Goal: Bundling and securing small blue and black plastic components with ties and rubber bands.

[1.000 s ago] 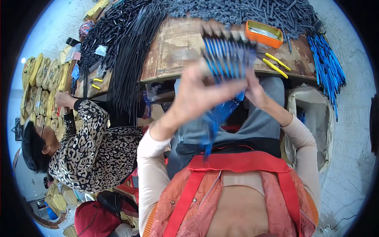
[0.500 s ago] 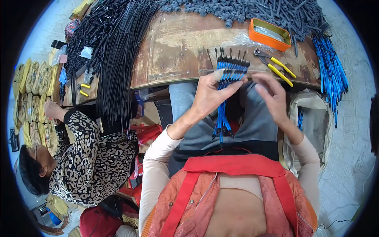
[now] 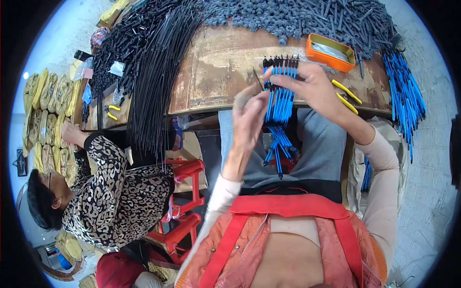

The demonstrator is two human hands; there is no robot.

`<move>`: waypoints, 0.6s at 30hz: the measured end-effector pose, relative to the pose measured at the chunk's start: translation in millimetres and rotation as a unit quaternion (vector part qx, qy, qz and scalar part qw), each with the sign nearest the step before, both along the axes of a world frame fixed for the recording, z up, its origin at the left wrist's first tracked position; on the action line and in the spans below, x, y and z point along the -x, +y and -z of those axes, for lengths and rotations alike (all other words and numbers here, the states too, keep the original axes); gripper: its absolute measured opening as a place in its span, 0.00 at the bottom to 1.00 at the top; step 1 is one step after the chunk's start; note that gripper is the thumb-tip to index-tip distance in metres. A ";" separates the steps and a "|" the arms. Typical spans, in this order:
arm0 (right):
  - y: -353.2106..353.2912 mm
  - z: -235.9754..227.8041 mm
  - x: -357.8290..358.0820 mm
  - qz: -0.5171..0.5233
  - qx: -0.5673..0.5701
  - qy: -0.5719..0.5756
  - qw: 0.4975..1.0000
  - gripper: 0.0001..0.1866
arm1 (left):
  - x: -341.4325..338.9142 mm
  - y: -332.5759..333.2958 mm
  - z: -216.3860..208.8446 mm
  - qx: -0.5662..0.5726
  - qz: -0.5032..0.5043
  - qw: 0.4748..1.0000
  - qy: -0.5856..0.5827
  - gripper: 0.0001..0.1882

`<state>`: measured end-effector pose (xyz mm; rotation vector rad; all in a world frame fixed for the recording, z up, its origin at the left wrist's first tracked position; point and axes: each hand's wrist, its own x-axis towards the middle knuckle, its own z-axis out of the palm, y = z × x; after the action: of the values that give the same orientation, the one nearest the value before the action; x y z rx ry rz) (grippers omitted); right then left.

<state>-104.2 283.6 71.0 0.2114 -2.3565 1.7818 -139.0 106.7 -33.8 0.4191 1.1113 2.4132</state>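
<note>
My right hand (image 3: 314,89) grips a fanned bundle of blue cables with black tips (image 3: 280,96), held upright over the front edge of the wooden table (image 3: 221,72). The cable tails hang down over my lap. My left hand (image 3: 249,117) is raised just left of the bundle, fingers loosely curled, pinching a single thin black piece (image 3: 258,79) whose tip sticks up next to the bundle.
An orange tray (image 3: 329,53) sits behind my right hand, yellow-handled cutters (image 3: 346,93) beside it. Grey plugs (image 3: 297,17) heap along the far edge. Long black cables (image 3: 153,72) drape at left, blue cables (image 3: 406,96) at right. A person in a leopard-print top (image 3: 110,201) works at my left.
The bundle has passed from my left hand's grip to my right hand. My left hand has drawn back to the left, away from the cables, holding one thin piece.
</note>
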 end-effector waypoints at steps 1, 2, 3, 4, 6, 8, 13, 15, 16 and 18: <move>-1.3 -1.8 2.9 -0.002 -0.040 0.006 0.999 0.13 | -7.4 -6.0 7.1 -0.093 -0.074 0.983 -0.139 0.30; -2.4 -0.7 6.9 -0.028 -0.015 0.009 0.999 0.13 | -5.8 -14.4 13.5 -0.059 -0.087 0.988 -0.114 0.30; -4.1 -0.8 9.8 -0.028 -0.013 0.005 1.000 0.13 | 0.5 -22.4 19.5 -0.056 -0.087 0.988 -0.118 0.30; -4.2 -1.0 7.6 -0.038 -0.004 -0.018 0.999 0.14 | 3.8 -22.3 3.3 0.144 -0.142 0.969 0.140 0.30; -6.8 3.1 1.6 -0.026 -0.026 -0.059 0.998 0.14 | 13.7 -10.8 -20.8 0.328 -0.196 0.807 0.450 0.33; -10.4 12.5 -1.8 -0.021 -0.081 -0.001 0.996 0.14 | 32.4 -4.7 -14.5 0.380 -0.119 0.778 0.485 0.36; -16.9 40.2 -21.5 -0.031 -0.127 0.105 0.986 0.10 | 69.8 15.7 -3.2 0.242 0.023 0.717 0.654 0.32; -8.3 61.4 -29.8 -0.031 -0.069 0.105 0.992 0.09 | 68.0 21.3 -6.1 0.266 0.054 0.694 0.667 0.30; -8.3 61.1 -32.6 -0.041 -0.074 0.143 0.986 0.11 | 69.2 23.2 -7.1 0.281 0.057 0.658 0.697 0.29; -6.7 71.5 -41.4 -0.069 -0.059 0.170 0.981 0.28 | 62.7 21.2 -8.2 0.302 0.055 0.664 0.682 0.30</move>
<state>-62.8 276.9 -0.5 0.6562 -2.2419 1.5155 -201.7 127.9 -25.6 2.0887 2.1676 1.1019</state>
